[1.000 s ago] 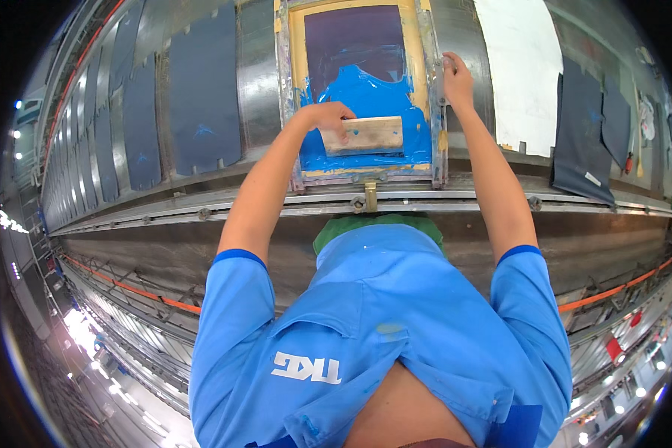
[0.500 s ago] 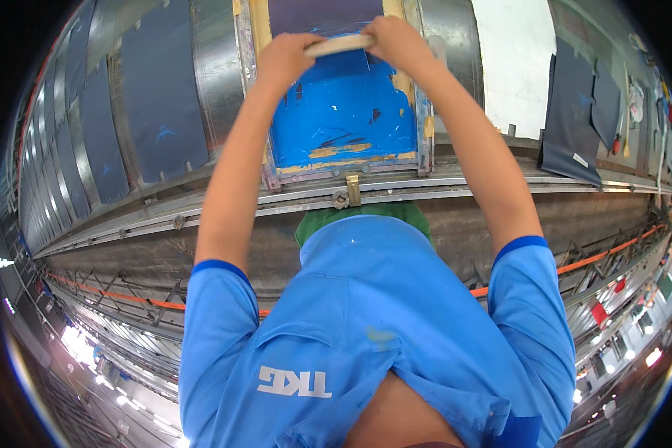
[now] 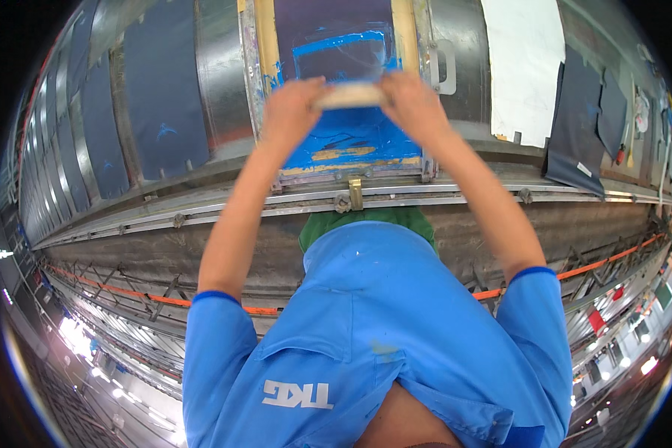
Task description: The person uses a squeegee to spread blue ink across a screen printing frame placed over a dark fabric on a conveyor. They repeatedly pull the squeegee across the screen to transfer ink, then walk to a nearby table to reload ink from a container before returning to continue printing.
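My left hand (image 3: 295,108) and my right hand (image 3: 407,104) grip the two ends of a pale wooden squeegee (image 3: 351,95), a little blurred by motion. It lies across a printing screen (image 3: 405,33) with a yellowish, ink-stained metal frame. Bright blue ink (image 3: 351,142) covers the screen's lower part, with tan patches near the bottom edge. The upper part is dark purple, with a thin blue outline of ink on it. A brass-coloured clamp (image 3: 356,194) sits on the rail below the screen.
The long metal table (image 3: 224,67) carries dark grey panels (image 3: 160,89) to the left, a white sheet (image 3: 523,67) and dark pieces (image 3: 571,134) to the right. Small tools (image 3: 621,153) lie at the far right. A metal rail (image 3: 269,203) runs along the near edge.
A second ago only my left hand held the squeegee. My right hand took hold; both pushed it up the screen, then brought it back down, leaving a blue outline on the upper part.
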The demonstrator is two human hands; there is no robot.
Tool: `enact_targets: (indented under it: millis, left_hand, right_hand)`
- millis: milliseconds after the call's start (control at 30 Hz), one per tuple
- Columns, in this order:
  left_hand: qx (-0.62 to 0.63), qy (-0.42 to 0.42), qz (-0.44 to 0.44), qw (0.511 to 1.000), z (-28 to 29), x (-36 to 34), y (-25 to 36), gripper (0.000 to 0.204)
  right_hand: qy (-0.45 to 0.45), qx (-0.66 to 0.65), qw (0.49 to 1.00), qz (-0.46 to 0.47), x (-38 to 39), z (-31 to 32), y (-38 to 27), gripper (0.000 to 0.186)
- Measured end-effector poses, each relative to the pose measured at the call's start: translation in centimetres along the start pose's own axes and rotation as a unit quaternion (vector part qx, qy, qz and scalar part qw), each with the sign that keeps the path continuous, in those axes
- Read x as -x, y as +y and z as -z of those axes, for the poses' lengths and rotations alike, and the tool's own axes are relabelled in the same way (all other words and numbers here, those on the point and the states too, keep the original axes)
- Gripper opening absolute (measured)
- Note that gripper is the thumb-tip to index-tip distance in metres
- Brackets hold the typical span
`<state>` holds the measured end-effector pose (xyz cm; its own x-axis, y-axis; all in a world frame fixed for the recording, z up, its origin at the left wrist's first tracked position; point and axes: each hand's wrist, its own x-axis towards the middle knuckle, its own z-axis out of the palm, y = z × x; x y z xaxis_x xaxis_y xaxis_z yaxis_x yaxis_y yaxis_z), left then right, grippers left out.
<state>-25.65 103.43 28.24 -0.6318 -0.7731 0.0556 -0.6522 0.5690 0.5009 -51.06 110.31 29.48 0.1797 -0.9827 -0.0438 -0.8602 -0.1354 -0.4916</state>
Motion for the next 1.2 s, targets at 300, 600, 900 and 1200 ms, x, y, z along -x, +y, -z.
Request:
enact_targets:
  millis: [300, 600, 900, 1200]
  left_hand:
    - [-0.041, -0.061, 0.105, 0.992, 0.1, -3.3, 0.5, 0.040]
    - [-0.023, -0.035, 0.026, 0.999, -0.7, 5.6, 3.0, 0.045]
    - [-0.045, -0.059, 0.097, 0.993, 1.9, -10.4, -2.5, 0.038]
    - [-0.010, -0.035, 0.030, 0.999, -2.3, 5.6, 1.7, 0.040]
  right_hand:
    - [0.061, -0.032, 0.998, 0.001, -1.5, -2.6, 2.8, 0.041]
    - [0.020, -0.072, 0.997, -0.032, 6.4, -2.8, -2.1, 0.044]
    - [0.066, 0.000, 0.997, -0.036, -8.5, -0.5, 5.6, 0.037]
    - [0.058, -0.076, 0.995, -0.023, 7.0, -4.5, -1.5, 0.046]
